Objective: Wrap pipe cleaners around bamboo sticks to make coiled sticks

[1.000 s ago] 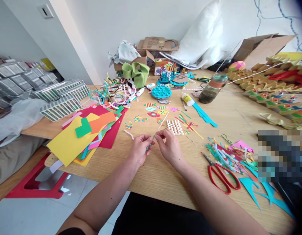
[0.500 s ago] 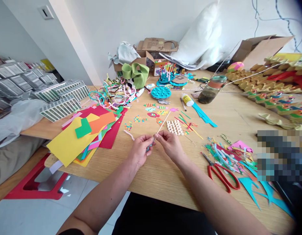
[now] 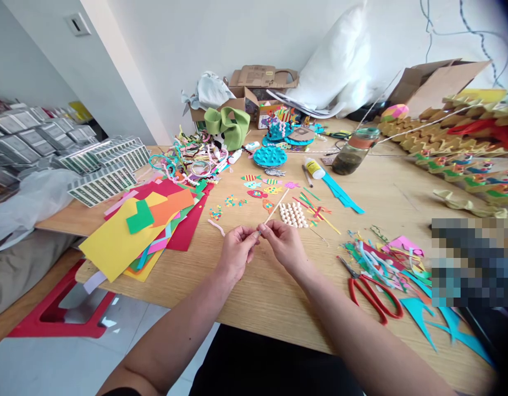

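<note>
My left hand (image 3: 238, 250) and my right hand (image 3: 283, 245) meet over the table, fingertips pinched close together. From my right fingertips a thin pale stick (image 3: 276, 205) slants up and away. Something small and bluish sits between my left thumb and finger, mostly covered, so its kind is unclear. Just beyond the hands lie rows of small cream-white beads or balls (image 3: 294, 215) and several decorated paper fish (image 3: 257, 193). A short pale pink fuzzy strip (image 3: 216, 227) rests left of my left hand.
Red-handled scissors (image 3: 375, 297) lie at right beside paper scraps (image 3: 386, 261). Coloured paper sheets (image 3: 122, 236) are piled at left. Farther back stand a glue bottle (image 3: 315, 169), a jar of dark liquid (image 3: 356, 151) and a blue bumpy disc (image 3: 270, 156).
My left fingers have curled in slightly, covering more of the small bluish piece. The pale stick's far tip has shifted a little to the right. Both hands stay together.
</note>
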The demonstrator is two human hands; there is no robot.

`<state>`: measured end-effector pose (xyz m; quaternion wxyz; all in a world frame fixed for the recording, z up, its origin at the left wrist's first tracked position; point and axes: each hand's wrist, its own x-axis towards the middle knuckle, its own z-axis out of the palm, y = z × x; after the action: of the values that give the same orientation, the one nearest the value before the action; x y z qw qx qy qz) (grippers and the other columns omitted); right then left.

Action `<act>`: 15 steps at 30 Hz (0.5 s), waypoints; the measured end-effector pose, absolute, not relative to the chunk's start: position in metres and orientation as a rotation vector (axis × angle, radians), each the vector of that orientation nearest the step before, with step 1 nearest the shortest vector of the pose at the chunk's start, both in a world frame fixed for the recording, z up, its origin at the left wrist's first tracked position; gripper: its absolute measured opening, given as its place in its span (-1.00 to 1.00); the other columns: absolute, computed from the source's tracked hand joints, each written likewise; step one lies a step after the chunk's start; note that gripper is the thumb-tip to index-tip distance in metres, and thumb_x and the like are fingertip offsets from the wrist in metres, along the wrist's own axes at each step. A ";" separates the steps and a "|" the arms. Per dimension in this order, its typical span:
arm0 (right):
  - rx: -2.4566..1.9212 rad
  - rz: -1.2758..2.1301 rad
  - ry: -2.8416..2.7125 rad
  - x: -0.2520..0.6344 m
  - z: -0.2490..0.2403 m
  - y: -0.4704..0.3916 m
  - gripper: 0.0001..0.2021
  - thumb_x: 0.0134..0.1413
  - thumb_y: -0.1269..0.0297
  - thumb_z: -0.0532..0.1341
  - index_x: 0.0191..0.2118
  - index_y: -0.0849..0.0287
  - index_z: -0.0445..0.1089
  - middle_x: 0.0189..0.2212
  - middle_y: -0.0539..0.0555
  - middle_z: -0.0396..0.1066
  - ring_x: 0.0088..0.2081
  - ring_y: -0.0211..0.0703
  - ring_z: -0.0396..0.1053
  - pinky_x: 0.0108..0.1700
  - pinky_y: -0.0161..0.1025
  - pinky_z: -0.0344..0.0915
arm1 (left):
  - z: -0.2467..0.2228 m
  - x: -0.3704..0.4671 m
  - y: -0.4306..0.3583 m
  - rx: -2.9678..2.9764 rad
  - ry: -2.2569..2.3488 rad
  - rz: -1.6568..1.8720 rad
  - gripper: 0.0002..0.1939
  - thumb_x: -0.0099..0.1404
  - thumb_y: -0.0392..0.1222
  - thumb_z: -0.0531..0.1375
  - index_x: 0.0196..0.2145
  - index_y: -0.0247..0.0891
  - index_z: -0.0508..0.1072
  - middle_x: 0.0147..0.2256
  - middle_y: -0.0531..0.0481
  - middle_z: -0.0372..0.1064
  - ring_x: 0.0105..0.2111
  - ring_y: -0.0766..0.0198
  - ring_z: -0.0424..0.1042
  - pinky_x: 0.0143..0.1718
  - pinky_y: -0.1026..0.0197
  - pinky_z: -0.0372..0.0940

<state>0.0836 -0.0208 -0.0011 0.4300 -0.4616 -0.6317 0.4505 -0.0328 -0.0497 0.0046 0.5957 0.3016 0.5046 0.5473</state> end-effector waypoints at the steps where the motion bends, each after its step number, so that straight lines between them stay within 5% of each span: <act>1: -1.192 1.046 -1.605 0.083 -0.002 -0.021 -0.65 0.03 0.01 0.12 -0.54 0.22 0.28 -0.61 0.01 0.26 -0.54 -0.28 0.17 -0.50 -0.31 0.09 | 0.005 -0.032 -0.050 0.705 1.172 1.258 -0.70 -0.11 -0.10 0.31 -0.49 -0.32 0.32 -0.61 0.12 0.24 -0.73 0.53 0.08 -0.81 0.44 -0.12; 5: -1.283 0.768 -1.667 0.081 -0.003 -0.023 -0.65 0.08 0.11 0.08 -0.62 0.18 0.18 -0.66 -0.03 0.16 -0.57 -0.30 0.09 -0.51 -0.31 0.01 | 0.004 -0.030 -0.051 0.705 1.168 1.236 -0.70 -0.11 -0.11 0.32 -0.49 -0.33 0.33 -0.62 0.14 0.23 -0.74 0.55 0.06 -0.81 0.44 -0.13; 11: -1.057 1.168 -1.541 0.084 0.002 -0.021 -0.57 0.15 -0.02 -0.04 -0.50 0.21 0.30 -0.56 0.03 0.27 -0.45 -0.24 0.24 -0.37 -0.29 0.17 | 0.003 -0.035 -0.048 0.591 1.060 1.216 -0.68 -0.15 -0.11 0.34 -0.51 -0.32 0.31 -0.62 0.13 0.23 -0.73 0.54 0.09 -0.79 0.44 -0.16; 15: -1.078 1.198 -1.539 0.086 0.002 -0.019 -0.60 0.00 -0.07 0.13 -0.52 0.22 0.30 -0.58 0.01 0.26 -0.51 -0.27 0.19 -0.46 -0.31 0.12 | 0.003 -0.036 -0.048 0.601 1.061 1.213 -0.68 -0.15 -0.12 0.34 -0.50 -0.33 0.33 -0.62 0.12 0.23 -0.72 0.54 0.10 -0.80 0.44 -0.14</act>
<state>0.0856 -0.0190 0.0018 0.4407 -0.4343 -0.6198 0.4827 -0.0358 -0.0477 0.0033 0.6525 0.2648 0.4674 0.5346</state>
